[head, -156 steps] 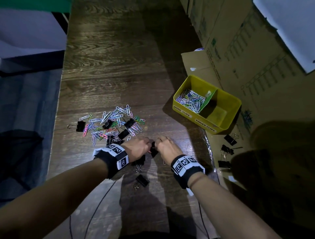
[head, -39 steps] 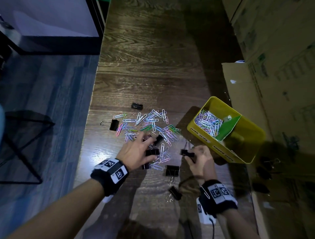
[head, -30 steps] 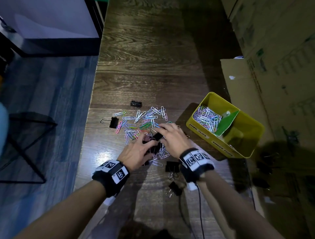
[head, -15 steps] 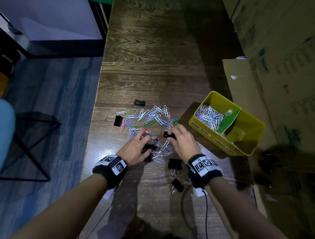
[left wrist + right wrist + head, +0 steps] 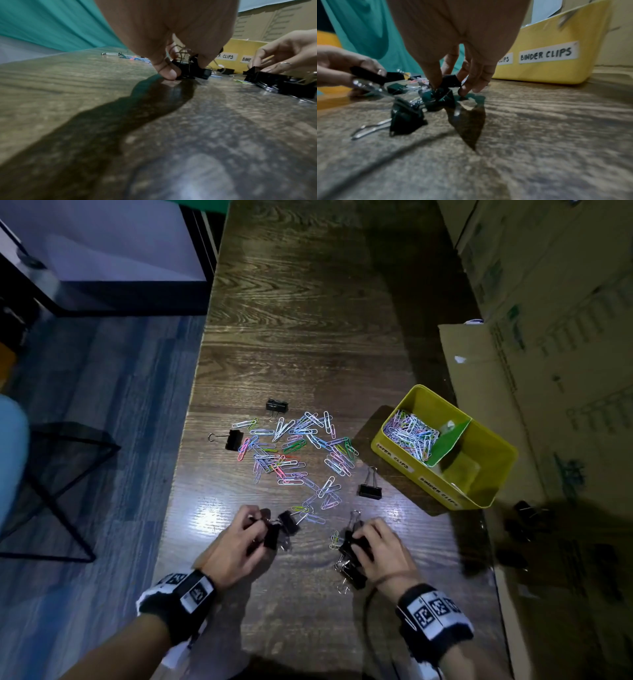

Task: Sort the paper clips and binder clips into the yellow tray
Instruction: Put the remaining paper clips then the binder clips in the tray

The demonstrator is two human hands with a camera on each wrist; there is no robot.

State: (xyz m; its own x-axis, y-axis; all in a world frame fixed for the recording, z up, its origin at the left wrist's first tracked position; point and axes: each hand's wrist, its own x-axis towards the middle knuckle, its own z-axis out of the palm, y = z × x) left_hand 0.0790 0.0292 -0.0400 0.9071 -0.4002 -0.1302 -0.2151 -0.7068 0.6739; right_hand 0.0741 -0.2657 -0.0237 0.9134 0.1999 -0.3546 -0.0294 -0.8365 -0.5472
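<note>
Both hands work low at the near edge of the table (image 5: 308, 302), each gathering black binder clips apart from the coloured paper clips (image 5: 294, 453), which lie spread in the middle. The left hand (image 5: 239, 542) has thumb and fingers curled round a small cluster of binder clips (image 5: 281, 529), pinching them against the wood. The right hand (image 5: 380, 549) is curled likewise, fingertips pinching the top clip of a second binder clip pile (image 5: 352, 559). In my judgement the clips are being bunched so that several can be carried at 1 go to the yellow tray (image 5: 493, 501), which stands to the right, well apart from both hands.

The head view alone shows the tray's contents: the left compartment holds many paper clips, a green divider (image 5: 445, 443) leans across the middle, and the right compartment looks bare of clips, though shadow obscures its floor. It also shows 3 stray binder clips, 1 near the tray (image 5: 370, 491) and 2 at the far side of the spread.

The left wrist view shows the thumb (image 5: 167, 71) touching the table while pressing a clip body. The right wrist view reads the label "BINDER CLIPS" (image 5: 546, 53) on the tray wall and shows 2 clips lying loose under the right hand, 1 nearest the camera (image 5: 406, 119) untouched.
</note>
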